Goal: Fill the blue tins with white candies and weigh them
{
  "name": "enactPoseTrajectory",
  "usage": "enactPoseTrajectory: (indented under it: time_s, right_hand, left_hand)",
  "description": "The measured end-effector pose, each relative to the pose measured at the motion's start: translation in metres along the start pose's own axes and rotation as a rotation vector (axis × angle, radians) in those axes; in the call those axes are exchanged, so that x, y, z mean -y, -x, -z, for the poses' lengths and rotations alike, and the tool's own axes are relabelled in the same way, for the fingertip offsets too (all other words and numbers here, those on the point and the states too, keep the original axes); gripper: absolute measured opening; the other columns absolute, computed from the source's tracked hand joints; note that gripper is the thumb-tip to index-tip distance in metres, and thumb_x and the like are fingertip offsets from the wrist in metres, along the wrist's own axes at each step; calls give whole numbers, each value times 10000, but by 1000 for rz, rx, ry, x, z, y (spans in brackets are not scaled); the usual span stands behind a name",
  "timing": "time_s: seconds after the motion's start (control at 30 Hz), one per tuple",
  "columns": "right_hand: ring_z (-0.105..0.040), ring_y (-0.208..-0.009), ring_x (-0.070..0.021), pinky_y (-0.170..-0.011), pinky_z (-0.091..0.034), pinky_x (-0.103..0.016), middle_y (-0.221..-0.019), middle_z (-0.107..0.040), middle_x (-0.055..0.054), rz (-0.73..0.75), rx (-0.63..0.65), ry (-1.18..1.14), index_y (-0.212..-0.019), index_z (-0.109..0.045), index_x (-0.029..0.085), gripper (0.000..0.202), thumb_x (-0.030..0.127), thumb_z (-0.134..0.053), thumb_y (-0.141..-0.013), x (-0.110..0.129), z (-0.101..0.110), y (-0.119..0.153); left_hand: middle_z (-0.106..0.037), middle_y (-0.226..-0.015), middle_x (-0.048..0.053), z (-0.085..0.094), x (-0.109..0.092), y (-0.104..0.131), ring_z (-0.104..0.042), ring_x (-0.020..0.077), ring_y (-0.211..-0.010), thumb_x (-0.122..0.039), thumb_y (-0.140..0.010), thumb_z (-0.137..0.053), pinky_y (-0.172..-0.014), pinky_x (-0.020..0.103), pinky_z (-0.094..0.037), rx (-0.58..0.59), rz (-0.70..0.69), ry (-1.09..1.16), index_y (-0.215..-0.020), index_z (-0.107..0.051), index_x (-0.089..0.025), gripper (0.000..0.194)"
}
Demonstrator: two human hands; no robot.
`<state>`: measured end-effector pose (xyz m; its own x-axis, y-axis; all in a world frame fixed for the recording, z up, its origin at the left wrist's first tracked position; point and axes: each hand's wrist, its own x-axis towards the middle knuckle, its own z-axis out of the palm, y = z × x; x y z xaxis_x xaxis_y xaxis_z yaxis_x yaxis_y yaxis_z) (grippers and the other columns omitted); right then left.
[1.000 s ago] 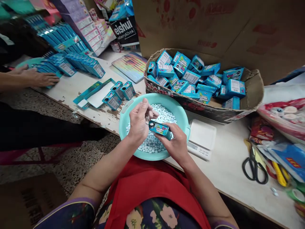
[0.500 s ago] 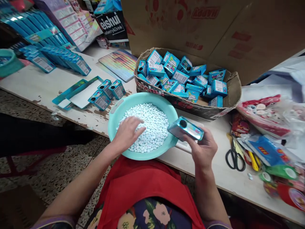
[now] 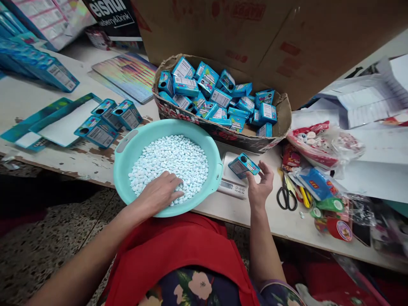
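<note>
A teal basin (image 3: pixel 119 170) holds a heap of small pale-blue and white candies (image 3: pixel 178 157). My left hand (image 3: pixel 161 191) rests on the near side of the heap, its fingers curled among the candies and their tips partly hidden. To the right, a small blue box (image 3: pixel 244 165) with a round dark hole in its top face sits on a white digital scale (image 3: pixel 232 189). My right hand (image 3: pixel 260 183) is at the box's right end with fingers apart; the thumb is at its near corner.
A cut-down carton (image 3: pixel 219 135) full of similar blue boxes stands behind the basin. More blue boxes (image 3: pixel 100 131) and blue trays (image 3: pixel 60 123) lie to the left. Scissors (image 3: pixel 287 195), tape rolls (image 3: pixel 331 205) and a plastic bag of sweets (image 3: pixel 318 144) lie on the right.
My right hand has lowered the blue box onto the scale and loosened its fingers. My left hand's fingers have curled into the candies. The view has shifted right.
</note>
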<state>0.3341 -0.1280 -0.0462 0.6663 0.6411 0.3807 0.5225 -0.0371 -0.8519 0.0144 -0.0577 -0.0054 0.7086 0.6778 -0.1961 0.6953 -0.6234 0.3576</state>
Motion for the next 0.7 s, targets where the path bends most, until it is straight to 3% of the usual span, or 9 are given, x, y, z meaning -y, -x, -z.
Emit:
enactPoseTrajectory:
  time_s: [0.07, 0.23, 0.43, 0.53, 0.63, 0.7]
  right_hand:
    - [-577, -1149, -240, -964, -474, -437, -1265, -583, -118, 22, -62, -2, -1247, -534, 195, 550, 403, -699, -765, 0, 9, 1]
    - [-630, -1015, -206, -906, -517, -410, -1129, -636, -101, -69, -144, 3, -1115, -616, 172, 391, 377, -687, -790, -9, 33, 10]
    - [-648, -942, -189, -891, -528, -398, -1028, -668, -89, -154, -199, -15, -1034, -652, 158, 324, 363, -697, -787, -25, 53, 32]
    - [-652, -928, -186, -901, -525, -401, -1004, -681, -90, -208, -216, -29, -1026, -658, 153, 320, 363, -699, -788, -29, 60, 40]
    - [-659, -919, -192, -901, -529, -410, -988, -691, -91, -238, -236, -34, -1019, -660, 150, 326, 374, -697, -786, -31, 65, 42]
    - [-662, -910, -195, -895, -534, -416, -980, -695, -92, -245, -243, -45, -1006, -663, 148, 323, 378, -698, -782, -32, 66, 40]
  left_hand:
    - [-607, -1030, 102, 0, 3, 1, -526, 268, -1010, -349, -922, -466, -802, 339, -405, 45, -7, 36, -1037, -620, -184, 254]
    - [-608, -1020, 86, 8, 9, 2, -562, 246, -956, -308, -928, -422, -801, 328, -397, 163, -76, 144, -1000, -610, -197, 230]
    - [-648, -966, 47, 15, 14, -2, -594, 219, -867, -340, -892, -478, -759, 289, -403, 181, -18, 349, -911, -646, -239, 197]
    - [-671, -876, 42, 20, 17, -4, -598, 219, -815, -398, -809, -621, -718, 270, -425, 126, 92, 542, -807, -679, -248, 161]
    - [-665, -781, 36, 28, 21, -7, -577, 201, -734, -383, -678, -764, -639, 254, -461, -54, 290, 894, -746, -703, -244, 167]
    - [-662, -772, 22, 32, 24, -11, -558, 174, -683, -348, -670, -774, -571, 239, -473, -181, 415, 1198, -781, -709, -242, 167]
